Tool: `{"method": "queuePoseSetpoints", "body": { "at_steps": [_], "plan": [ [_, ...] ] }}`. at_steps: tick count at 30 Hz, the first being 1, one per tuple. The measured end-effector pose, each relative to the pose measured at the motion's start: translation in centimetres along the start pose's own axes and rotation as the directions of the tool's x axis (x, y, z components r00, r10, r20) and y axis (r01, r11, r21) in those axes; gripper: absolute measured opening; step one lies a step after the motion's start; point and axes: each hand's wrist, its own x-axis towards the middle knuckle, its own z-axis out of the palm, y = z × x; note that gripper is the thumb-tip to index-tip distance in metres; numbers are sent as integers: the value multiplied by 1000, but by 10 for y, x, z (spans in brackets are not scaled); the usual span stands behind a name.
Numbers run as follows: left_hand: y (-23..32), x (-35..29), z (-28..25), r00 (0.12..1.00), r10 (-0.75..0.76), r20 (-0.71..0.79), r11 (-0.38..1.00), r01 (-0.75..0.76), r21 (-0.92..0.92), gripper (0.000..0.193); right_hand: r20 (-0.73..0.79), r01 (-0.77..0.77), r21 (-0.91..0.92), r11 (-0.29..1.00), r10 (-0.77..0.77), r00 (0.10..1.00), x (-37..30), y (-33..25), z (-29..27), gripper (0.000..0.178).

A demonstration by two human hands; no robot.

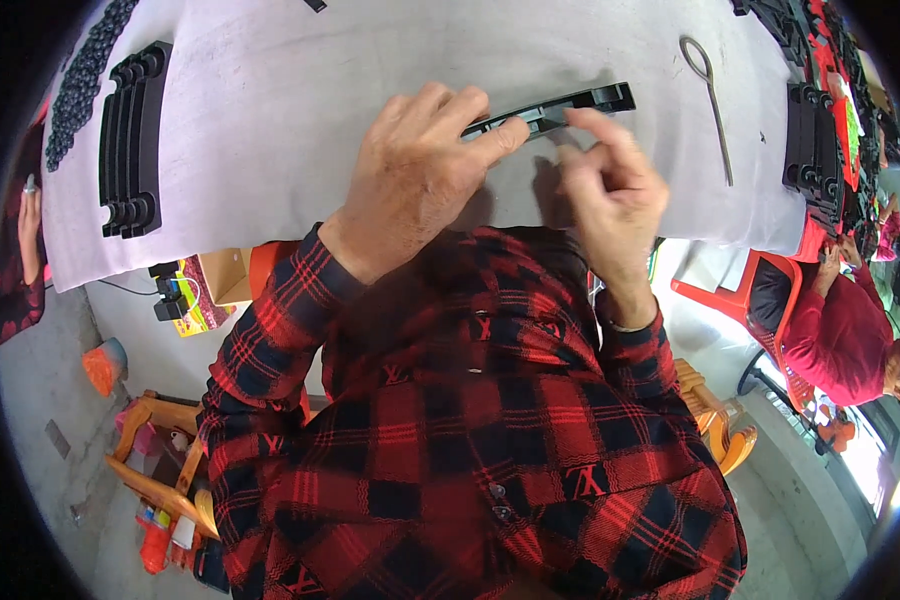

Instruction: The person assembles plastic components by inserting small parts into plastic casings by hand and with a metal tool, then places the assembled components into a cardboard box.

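Over the middle of the table, my left hand [410, 170] grips a narrow black plastic strip [610, 98] near its left end, thumb along the near edge. Open slots run along the strip, and it slants up to the right. My fingers cover its left end. Close to its near edge is my right hand [618, 200], slightly blurred. The index finger reaches to the strip while the thumb stays apart from it; the other fingers are curled. Nothing shows between that thumb and index finger.
Black strips [130, 140] are stacked at the left, beside a pile of small black pieces [80, 90]. A metal rod with a looped end [711, 85] lies right. More black parts [813, 150] sit at the right edge. A co-worker in red [840, 340] sits beyond.
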Motion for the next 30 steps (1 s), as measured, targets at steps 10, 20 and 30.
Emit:
{"method": "queuePoseSetpoints", "body": {
  "at_steps": [10, 20, 30],
  "plan": [
    [13, 5, -7, 998, -22, 57, 1000, 22, 10, 30, -26, 168, -842, 512, -351, 936, 105, 32, -137, 34],
    [27, 1, 9, 988, -135, -76, 991, 136, 12, 35, -61, -67, -978, 196, 37, 997, 144, 36, -137, 34],
    [24, -3, 19, 982, -136, -128, 989, 142, 42, 35, 27, -278, -261, 924, 295, 955, 141, 38, -168, 27]
  ]
}}
